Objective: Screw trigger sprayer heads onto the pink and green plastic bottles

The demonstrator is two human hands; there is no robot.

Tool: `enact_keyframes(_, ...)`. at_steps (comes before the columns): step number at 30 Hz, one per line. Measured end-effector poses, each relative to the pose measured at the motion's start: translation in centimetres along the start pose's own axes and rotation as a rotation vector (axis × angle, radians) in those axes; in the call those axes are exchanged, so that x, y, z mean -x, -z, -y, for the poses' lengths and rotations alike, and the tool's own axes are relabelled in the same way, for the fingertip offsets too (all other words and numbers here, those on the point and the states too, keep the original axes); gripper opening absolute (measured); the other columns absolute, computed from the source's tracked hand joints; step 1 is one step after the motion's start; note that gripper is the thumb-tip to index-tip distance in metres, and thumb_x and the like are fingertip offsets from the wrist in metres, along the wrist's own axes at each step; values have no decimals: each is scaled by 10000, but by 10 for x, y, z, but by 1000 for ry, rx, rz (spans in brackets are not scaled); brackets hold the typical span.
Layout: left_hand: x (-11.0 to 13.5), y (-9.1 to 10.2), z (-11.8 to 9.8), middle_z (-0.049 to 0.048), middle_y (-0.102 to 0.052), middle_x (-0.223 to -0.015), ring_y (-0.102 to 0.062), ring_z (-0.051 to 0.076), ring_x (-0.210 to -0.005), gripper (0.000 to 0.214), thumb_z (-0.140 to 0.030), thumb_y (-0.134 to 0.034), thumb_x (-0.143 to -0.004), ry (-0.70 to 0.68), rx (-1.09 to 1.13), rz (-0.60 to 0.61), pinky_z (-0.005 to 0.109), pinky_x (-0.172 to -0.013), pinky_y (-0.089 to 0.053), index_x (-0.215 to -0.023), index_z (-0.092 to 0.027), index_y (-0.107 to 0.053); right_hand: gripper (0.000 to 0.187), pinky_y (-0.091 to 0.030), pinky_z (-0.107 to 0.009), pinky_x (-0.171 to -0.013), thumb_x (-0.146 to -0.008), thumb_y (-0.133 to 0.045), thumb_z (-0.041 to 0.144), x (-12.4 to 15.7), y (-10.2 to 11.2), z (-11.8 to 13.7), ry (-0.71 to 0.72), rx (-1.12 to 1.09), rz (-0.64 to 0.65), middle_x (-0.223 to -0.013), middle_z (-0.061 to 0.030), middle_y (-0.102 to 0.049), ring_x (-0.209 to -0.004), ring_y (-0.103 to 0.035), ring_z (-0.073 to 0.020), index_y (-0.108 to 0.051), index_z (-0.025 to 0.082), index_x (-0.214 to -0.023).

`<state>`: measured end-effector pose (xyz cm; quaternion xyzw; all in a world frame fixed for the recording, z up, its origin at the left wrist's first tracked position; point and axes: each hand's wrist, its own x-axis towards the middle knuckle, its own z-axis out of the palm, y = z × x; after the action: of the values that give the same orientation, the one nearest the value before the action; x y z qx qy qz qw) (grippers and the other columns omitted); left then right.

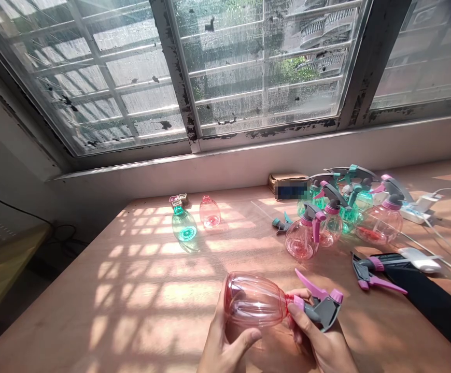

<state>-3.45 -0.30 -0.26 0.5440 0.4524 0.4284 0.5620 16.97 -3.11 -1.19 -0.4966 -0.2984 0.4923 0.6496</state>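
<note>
A clear pink spray bottle (254, 300) lies on its side in the air between my hands, its base to the left. My left hand (229, 336) is wrapped round the base end, thumb along the near side. At the neck, the fingers of my right hand (307, 326) pinch the pink collar of the grey and pink trigger head (324, 308). The head sits at the bottle's mouth; whether it is fully screwed down I cannot tell. A loose grey and pink trigger head (375, 272) with its tube lies to the right of my right hand.
Headless green (184, 225) and pink (210, 213) bottles stand at the back left, near small boxes (179, 200). Several spray bottles with heads (303, 238) cluster right, beside a loose teal trigger head (282, 224). A cardboard box (287, 181), white cables (443, 243) and black strip (439, 305) lie around.
</note>
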Motion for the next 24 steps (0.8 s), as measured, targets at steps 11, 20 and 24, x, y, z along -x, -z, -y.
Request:
enact_keyframes(11, 0, -3, 2, 124, -551, -1628, -457, 390, -1537, 990, -506, -878, -808, 23, 55, -11, 506, -1296, -317, -1647, -303, -394, 460, -430, -209, -460, -764, -905, 603, 1, -2, 5, 24, 27, -13, -579, 7, -655, -456, -525, -115, -741, 201, -916)
enact_keyframes(20, 1, -4, 4, 126, -541, -1635, -458, 375, -1539, 1053, -508, -871, -816, 7, 52, -4, 513, -1300, -308, -1682, -314, -305, 461, -410, -225, -449, -767, -903, 610, 1, -1, 6, 2, 24, -5, -585, 5, -658, -461, -524, -131, -731, 214, -926)
enact_keyframes(24, 1, 1, 10, 148, -583, -1594, -443, 422, -1537, 1050, -599, -866, -783, 3, 50, 17, 557, -1294, -306, -1658, -301, -370, 475, -426, -242, -458, -774, -897, 611, 0, 0, 3, 28, 32, 6, -582, -1, -657, -462, -524, -138, -736, 198, -946)
